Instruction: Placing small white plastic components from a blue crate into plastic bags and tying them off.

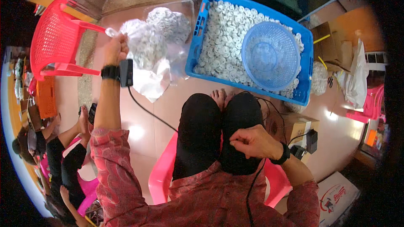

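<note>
My left hand (115, 50) is stretched far out to the left, closed on the gathered edge of a clear plastic bag (147, 44). Small white pieces show through the bag, and its lower part looks whitish and crumpled. Over my right knee rests my right hand (254, 141), fingers curled and pressed together; whether anything small is in them is hidden. Ahead lies a blue plastic crate (308, 69) full of small round white pieces (223, 33). On those pieces sits a round, pale blue perforated basket (269, 56).
Another clear bag of white pieces (172, 24) lies behind. A pink plastic chair (57, 40) stands left. Cardboard boxes (305, 122) and a white carton (336, 197) are at right. Cables run from my wrist devices. Another person (67, 159) sits at lower left.
</note>
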Demonstrator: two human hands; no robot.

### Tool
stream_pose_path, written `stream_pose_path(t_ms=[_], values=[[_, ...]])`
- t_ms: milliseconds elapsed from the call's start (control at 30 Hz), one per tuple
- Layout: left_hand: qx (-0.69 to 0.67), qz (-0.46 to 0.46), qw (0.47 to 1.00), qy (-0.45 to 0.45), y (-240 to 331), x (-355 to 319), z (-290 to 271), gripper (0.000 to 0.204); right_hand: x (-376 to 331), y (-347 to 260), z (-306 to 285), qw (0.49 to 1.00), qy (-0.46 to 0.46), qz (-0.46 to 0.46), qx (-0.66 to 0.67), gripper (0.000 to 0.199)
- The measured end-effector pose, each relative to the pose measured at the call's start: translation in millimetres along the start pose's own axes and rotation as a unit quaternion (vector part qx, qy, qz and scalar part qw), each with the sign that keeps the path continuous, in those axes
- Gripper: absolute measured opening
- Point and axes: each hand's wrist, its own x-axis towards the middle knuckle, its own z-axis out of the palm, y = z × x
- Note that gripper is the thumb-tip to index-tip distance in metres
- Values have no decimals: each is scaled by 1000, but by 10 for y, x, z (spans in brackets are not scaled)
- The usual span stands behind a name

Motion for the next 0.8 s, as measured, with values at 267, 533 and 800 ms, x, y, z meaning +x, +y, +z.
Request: stream_pose_path(t_ms=[267,533,800], values=[[-11,32,999,4,-149,1203,394,20,70,175,-76,992,28,-117,-44,12],[-52,40,998,18,-525,1783,489,16,129,21,-163,999,-28,22,-12,24],[-22,39,998,54,-554,1885,548,11,133,29,-235,996,-69,52,10,33]])
